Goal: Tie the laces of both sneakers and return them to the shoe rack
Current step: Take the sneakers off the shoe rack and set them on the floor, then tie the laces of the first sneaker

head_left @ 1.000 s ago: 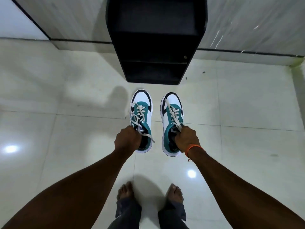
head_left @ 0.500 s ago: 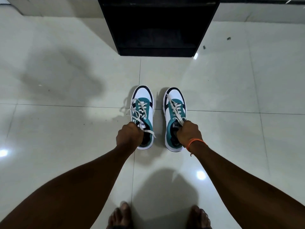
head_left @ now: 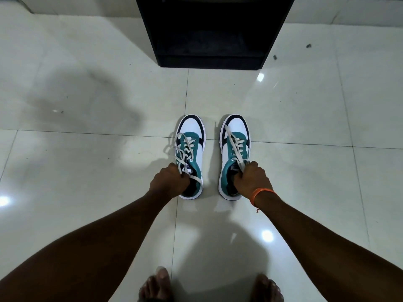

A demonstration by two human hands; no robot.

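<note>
Two white, teal and black sneakers stand side by side on the floor, toes pointing at the rack. My left hand (head_left: pixel 169 181) grips the heel opening of the left sneaker (head_left: pixel 192 147), whose white laces lie loose over its tongue and side. My right hand (head_left: pixel 251 178), with an orange thread at the wrist, grips the heel opening of the right sneaker (head_left: pixel 236 144); its laces run loose up the tongue. The black shoe rack (head_left: pixel 209 59) stands ahead, its lowest shelf dark and bare.
Glossy white floor tiles (head_left: pixel 87 171) spread all around the sneakers. My bare feet (head_left: pixel 157 286) show at the bottom edge. A pale wall base (head_left: pixel 87 7) runs behind the rack. Small dark specks (head_left: pixel 308 46) lie to the right of the rack.
The view has tilted down and come closer to the floor. Both hands keep their hold on the sneakers, which have come away from the rack and now rest on the tiles.
</note>
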